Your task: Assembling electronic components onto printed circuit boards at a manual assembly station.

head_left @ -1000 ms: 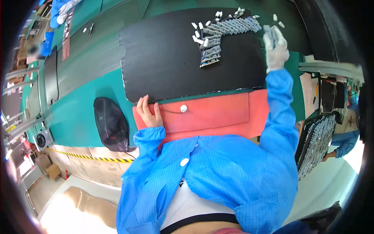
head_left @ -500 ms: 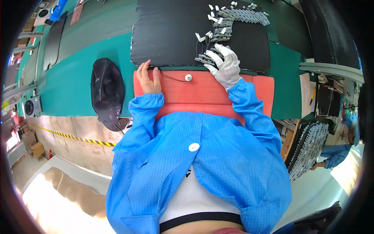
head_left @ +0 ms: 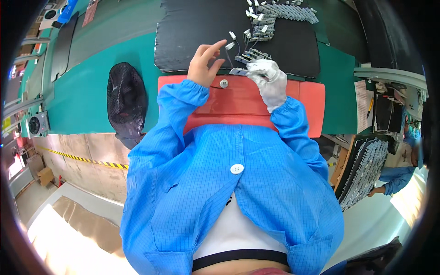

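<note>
My right hand (head_left: 269,78), in a white glove, pinches one end of a small circuit board (head_left: 239,72) that has a thin wire and a white plug (head_left: 229,46). That board hovers at the front edge of the black sheet (head_left: 197,41), over the red mat (head_left: 243,98). Bare, my left hand (head_left: 205,63) is held with thumb and index finger apart, close to the plug and touching nothing that I can see. Just beyond the glove lie several more boards (head_left: 255,55) with wires. A curved row of overlapping boards (head_left: 288,13) runs farther back.
A white round piece on a dark cord (head_left: 223,83) lies on the red mat. To the left a black mesh cap (head_left: 127,98) rests on the green table (head_left: 78,101). At right, a person's hand (head_left: 376,191) touches a rack of stacked boards (head_left: 364,172).
My right hand has drawn one board toward me, away from the others. My left hand has moved up and right from the mat's edge toward the plug.
</note>
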`<state>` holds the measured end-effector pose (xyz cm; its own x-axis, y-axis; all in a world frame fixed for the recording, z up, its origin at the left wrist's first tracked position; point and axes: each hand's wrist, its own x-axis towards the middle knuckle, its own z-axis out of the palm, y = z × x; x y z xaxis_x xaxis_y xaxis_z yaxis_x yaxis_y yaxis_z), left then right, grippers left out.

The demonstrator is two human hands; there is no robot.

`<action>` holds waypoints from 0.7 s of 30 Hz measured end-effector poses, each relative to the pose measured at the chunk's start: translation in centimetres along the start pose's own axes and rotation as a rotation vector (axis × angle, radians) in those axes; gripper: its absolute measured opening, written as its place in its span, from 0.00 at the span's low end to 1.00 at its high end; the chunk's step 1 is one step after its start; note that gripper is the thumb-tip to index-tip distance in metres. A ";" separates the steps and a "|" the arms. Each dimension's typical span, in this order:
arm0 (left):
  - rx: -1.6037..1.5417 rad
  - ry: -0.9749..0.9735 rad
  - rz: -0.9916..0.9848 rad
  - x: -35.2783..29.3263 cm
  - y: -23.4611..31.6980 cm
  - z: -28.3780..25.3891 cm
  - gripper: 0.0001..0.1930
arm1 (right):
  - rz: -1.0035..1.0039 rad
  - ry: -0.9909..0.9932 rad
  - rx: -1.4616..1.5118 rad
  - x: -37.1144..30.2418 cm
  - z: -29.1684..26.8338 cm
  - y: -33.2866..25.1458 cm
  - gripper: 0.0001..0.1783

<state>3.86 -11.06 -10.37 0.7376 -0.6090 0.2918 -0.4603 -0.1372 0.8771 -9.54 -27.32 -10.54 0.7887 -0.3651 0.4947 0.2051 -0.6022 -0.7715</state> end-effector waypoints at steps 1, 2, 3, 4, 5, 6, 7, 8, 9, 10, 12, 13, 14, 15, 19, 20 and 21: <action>-0.089 -0.067 -0.057 0.2 -0.3 0.1 0.16 | 0.296 -0.062 0.340 -0.4 -0.2 -0.9 0.07; -0.103 -0.111 -0.061 0.0 -1.4 0.1 0.14 | 0.545 -0.047 0.628 -0.3 -0.4 -2.0 0.07; -0.108 -0.123 -0.068 -0.1 -1.4 0.3 0.14 | 0.643 -0.057 0.745 0.0 -1.2 -2.4 0.07; -0.133 -0.132 -0.112 -0.3 -1.4 0.4 0.11 | 0.740 -0.068 0.864 0.0 -2.0 -2.4 0.08; -0.158 -0.141 -0.156 -0.7 -1.3 0.6 0.09 | 0.812 -0.064 0.938 -0.1 -2.2 -2.0 0.12; -0.161 -0.150 -0.164 -1.2 -1.2 0.8 0.09 | 0.823 -0.057 0.938 -0.3 -2.2 -1.8 0.12; -0.255 -0.181 -0.287 -1.7 -0.9 0.9 0.06 | 0.860 -0.043 1.016 -0.4 -2.2 -1.8 0.13; -0.346 -0.206 -0.412 -2.2 -0.6 1.0 0.04 | 0.897 -0.034 1.097 -0.5 -2.1 -1.8 0.14; -0.342 -0.203 -0.424 -2.6 -0.2 1.0 0.04 | 0.851 -0.084 1.078 -0.9 -2.1 -1.4 0.17; -0.342 -0.206 -0.434 -3.1 -0.2 1.1 0.04 | 0.862 -0.082 1.080 -1.1 -2.3 -1.4 0.17; -0.365 -0.173 -0.438 -3.9 -0.4 1.3 0.04 | 0.856 -0.202 0.797 -1.2 -2.8 -1.7 0.19; -0.366 -0.176 -0.446 -4.2 -0.6 1.4 0.04 | 0.865 -0.202 0.798 -1.2 -2.8 -1.8 0.19; -0.329 -0.151 -0.412 -4.3 -0.8 1.5 0.03 | 0.791 -0.194 0.725 -1.3 -2.8 -1.8 0.20; -0.293 -0.128 -0.377 -4.5 -0.9 1.6 0.03 | 0.716 -0.186 0.651 -1.3 -2.9 -1.9 0.20; -0.013 -0.059 -0.015 -5.5 -1.1 1.8 0.06 | 0.173 -0.253 0.035 -1.0 -3.8 -1.7 0.15; -0.002 -0.035 0.095 -5.8 -1.5 1.8 0.10 | -0.151 -0.352 -0.365 -0.5 -4.5 -1.7 0.13; 0.055 -0.038 0.072 -6.1 -1.8 1.9 0.10 | -0.053 -0.342 -0.280 -0.5 -4.4 -2.2 0.11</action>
<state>-0.76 -8.53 -14.44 0.6828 -0.6481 0.3373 -0.5385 -0.1344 0.8319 -12.98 -28.96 -7.36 0.9373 -0.1010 0.3335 0.1228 -0.7999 -0.5874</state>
